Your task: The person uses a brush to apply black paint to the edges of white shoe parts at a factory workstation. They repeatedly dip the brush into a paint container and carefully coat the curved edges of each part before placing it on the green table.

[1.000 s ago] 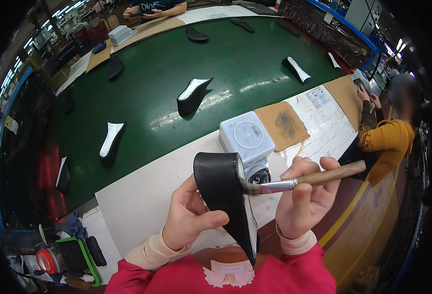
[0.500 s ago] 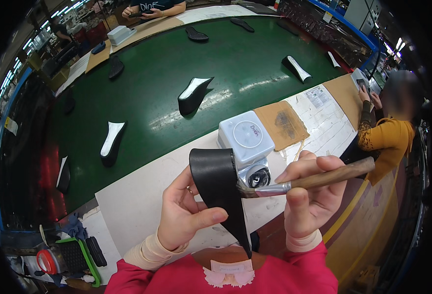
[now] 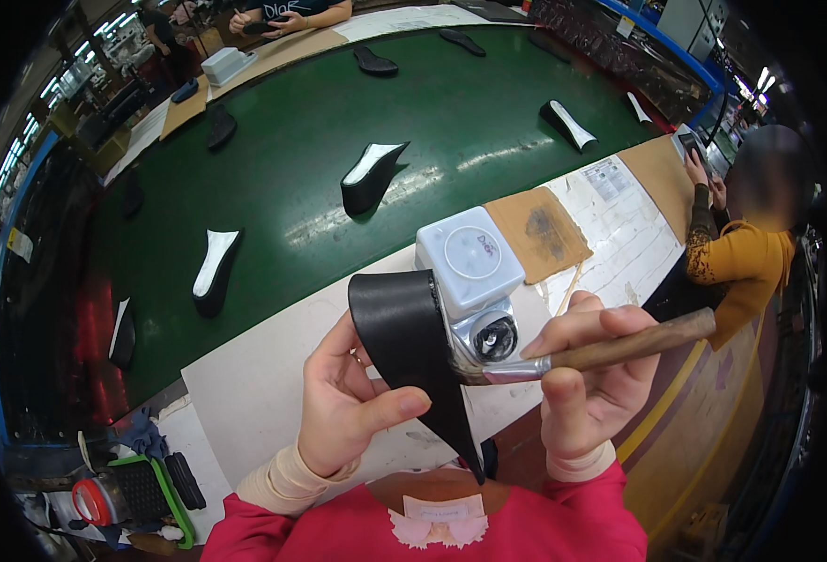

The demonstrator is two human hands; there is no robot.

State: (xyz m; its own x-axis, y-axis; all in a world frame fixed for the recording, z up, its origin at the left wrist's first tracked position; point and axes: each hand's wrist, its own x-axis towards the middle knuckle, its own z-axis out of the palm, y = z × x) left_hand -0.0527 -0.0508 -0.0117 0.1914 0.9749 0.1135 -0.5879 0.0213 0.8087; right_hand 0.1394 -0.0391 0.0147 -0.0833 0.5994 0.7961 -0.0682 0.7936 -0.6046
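Black shoe piece point(image 3: 404, 351), grasped by left hand point(image 3: 352, 412) fingers, meets the brush point(image 3: 563, 358) clenched in right hand point(image 3: 587, 393); how much is coated is unclear.

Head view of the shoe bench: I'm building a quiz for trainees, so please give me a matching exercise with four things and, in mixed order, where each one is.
Things:
1. black leather piece
2. brush
3. white glue container
4. cardboard sheet

Places:
A. flat on the white bench, beyond the white container
B. held in the left hand
C. standing on the bench just behind the hands
D. held in the right hand, its tip at the leather piece

Pairs: 1-B, 2-D, 3-C, 4-A
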